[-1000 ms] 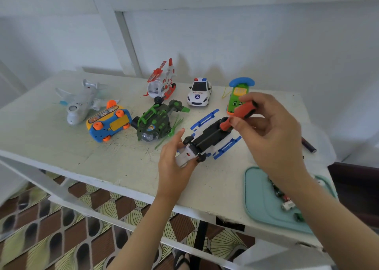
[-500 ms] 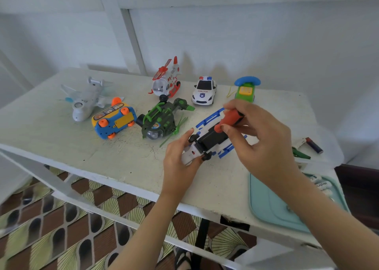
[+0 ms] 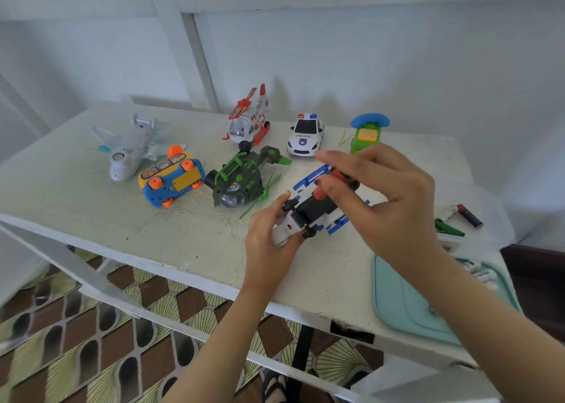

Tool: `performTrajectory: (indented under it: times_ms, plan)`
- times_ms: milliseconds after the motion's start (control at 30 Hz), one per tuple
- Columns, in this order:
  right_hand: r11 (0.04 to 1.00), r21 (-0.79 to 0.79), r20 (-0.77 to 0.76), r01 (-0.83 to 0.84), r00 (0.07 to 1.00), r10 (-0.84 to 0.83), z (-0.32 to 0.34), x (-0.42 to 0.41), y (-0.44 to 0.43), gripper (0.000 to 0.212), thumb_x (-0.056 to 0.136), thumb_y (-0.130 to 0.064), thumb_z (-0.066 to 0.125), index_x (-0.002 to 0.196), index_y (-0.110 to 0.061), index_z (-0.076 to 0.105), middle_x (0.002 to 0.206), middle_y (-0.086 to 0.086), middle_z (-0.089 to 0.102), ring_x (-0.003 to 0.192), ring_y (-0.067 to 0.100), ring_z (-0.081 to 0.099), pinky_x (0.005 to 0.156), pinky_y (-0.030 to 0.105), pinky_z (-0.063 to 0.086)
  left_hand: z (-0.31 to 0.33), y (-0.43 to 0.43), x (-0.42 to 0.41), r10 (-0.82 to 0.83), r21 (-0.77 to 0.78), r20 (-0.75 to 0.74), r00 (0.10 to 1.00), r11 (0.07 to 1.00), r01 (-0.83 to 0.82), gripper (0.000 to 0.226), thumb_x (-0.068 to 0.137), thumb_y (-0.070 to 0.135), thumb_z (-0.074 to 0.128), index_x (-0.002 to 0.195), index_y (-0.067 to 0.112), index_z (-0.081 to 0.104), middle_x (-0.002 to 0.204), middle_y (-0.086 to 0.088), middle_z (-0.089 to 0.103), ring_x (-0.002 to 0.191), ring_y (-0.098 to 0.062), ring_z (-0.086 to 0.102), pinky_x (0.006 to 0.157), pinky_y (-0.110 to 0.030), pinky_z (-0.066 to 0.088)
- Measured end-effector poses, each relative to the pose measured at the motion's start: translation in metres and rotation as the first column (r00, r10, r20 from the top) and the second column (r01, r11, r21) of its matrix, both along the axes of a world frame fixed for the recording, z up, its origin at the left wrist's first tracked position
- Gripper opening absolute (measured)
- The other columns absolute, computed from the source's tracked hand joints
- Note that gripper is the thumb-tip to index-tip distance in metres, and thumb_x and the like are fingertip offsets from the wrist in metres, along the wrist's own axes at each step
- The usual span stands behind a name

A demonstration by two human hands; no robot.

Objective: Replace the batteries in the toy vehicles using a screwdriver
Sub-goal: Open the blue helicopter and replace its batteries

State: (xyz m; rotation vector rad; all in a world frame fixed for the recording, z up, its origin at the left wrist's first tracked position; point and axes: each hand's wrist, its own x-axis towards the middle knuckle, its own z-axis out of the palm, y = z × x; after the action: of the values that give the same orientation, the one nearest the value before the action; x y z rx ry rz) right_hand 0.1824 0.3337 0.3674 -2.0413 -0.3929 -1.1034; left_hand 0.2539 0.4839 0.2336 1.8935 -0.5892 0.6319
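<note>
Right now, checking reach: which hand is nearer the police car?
Right. The right hand, gripping the screwdriver, is in front of the police car; the left hand grips the upturned toy, farther away.

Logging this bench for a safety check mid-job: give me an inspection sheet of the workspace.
Surface: white painted table, cracked and speckled.
Job's things: upturned toy under the screwdriver; waiting: grey airplane, blue bus, green helicopter, red helicopter, police car; batteries in teal tray.
Clutter: toy phone; loose battery and green item at right edge.
Hands: left hand grips the upturned toy; right hand pinches the screwdriver.
Cables: thin cord by the toy phone.
Surroundings: white wall, patterned floor tiles.
</note>
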Motion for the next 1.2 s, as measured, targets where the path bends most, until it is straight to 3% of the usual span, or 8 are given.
performTrajectory:
  times_ms: [100,200,333,567,767,900,1067,1200]
  plan:
    - [0.998,0.06,-0.038,-0.01,0.999,0.013,0.001,0.001,-0.001,0.033,0.087,-0.016,0.064,0.12,-0.016,0.062,0.09,0.0,0.07,0.086,0.013,0.065,0.083,0.029,0.053,0.001,-0.001,-0.001,-0.008,-0.004,-0.002,1.0,1.0,0.008,0.063,0.075,0.034,0.072,0.131,0.025,0.047,0.113,0.026,0.054,0.097,-0.008,0.055,0.089,-0.011,0.04]
    - [0.995,0.073,-0.09,-0.074,0.993,0.08,-0.001,0.003,-0.002,0.034,0.09,-0.002,0.057,0.123,-0.01,0.059,0.101,0.002,0.068,0.092,0.001,0.062,0.085,0.011,0.047,0.0,0.0,-0.001,-0.004,-0.006,-0.008,1.0,1.0,0.004,0.063,0.074,0.037,0.071,0.132,0.025,0.047,0.113,0.021,0.056,0.096,-0.008,0.055,0.088,-0.013,0.042]
    - [0.99,0.038,-0.112,-0.133,0.984,0.137,0.0,0.004,-0.003,0.029,0.09,-0.012,0.056,0.118,-0.007,0.064,0.125,0.004,0.062,0.115,0.005,0.057,0.097,0.021,0.045,0.001,-0.001,-0.001,-0.005,-0.008,-0.01,1.0,1.0,0.005,0.062,0.075,0.036,0.069,0.131,0.024,0.047,0.11,0.008,0.059,0.093,-0.008,0.054,0.088,-0.009,0.039]
    - [0.996,0.078,0.06,0.052,0.997,-0.057,0.004,0.008,0.004,0.025,0.087,-0.028,0.066,0.103,-0.01,0.073,0.08,0.005,0.067,0.077,0.017,0.06,0.076,0.024,0.047,0.0,-0.001,0.0,-0.006,-0.008,-0.024,1.0,1.0,0.006,0.064,0.075,0.038,0.07,0.133,0.025,0.046,0.114,0.015,0.057,0.098,-0.007,0.055,0.09,-0.009,0.038]
    - [0.992,0.108,-0.038,-0.065,0.997,0.07,0.008,0.011,0.006,0.029,0.091,-0.003,0.05,0.115,-0.008,0.064,0.094,0.009,0.071,0.084,0.006,0.062,0.081,0.015,0.047,0.0,-0.001,0.0,-0.004,-0.02,-0.044,0.999,1.0,0.003,0.064,0.074,0.038,0.07,0.133,0.027,0.046,0.115,0.023,0.053,0.101,0.001,0.053,0.091,-0.007,0.037]
    - [0.989,0.094,-0.064,-0.117,0.99,0.123,0.007,0.014,0.008,0.026,0.089,-0.019,0.054,0.111,-0.016,0.067,0.124,0.011,0.063,0.112,0.016,0.062,0.092,0.032,0.05,0.001,-0.002,-0.001,-0.002,-0.024,-0.045,0.999,1.0,0.001,0.063,0.075,0.038,0.068,0.132,0.028,0.046,0.113,0.021,0.054,0.1,0.002,0.052,0.09,-0.008,0.039]
    - [0.991,0.134,-0.007,-0.025,1.0,0.026,0.008,0.018,0.009,0.017,0.085,-0.024,0.068,0.098,-0.017,0.075,0.087,0.003,0.065,0.086,0.024,0.062,0.078,0.036,0.049,0.0,-0.002,0.001,0.004,-0.013,-0.026,1.0,1.0,-0.005,0.064,0.075,0.039,0.07,0.133,0.026,0.046,0.112,0.014,0.057,0.097,-0.008,0.056,0.088,-0.01,0.04]
    - [0.989,0.136,-0.038,-0.061,0.997,0.067,0.01,0.021,0.007,0.026,0.091,-0.011,0.056,0.115,-0.012,0.066,0.091,-0.003,0.069,0.081,0.019,0.066,0.081,0.042,0.051,0.002,-0.003,0.0,0.006,-0.008,-0.019,1.0,1.0,-0.007,0.063,0.075,0.039,0.069,0.131,0.025,0.047,0.11,0.01,0.058,0.094,-0.009,0.055,0.089,-0.005,0.036]
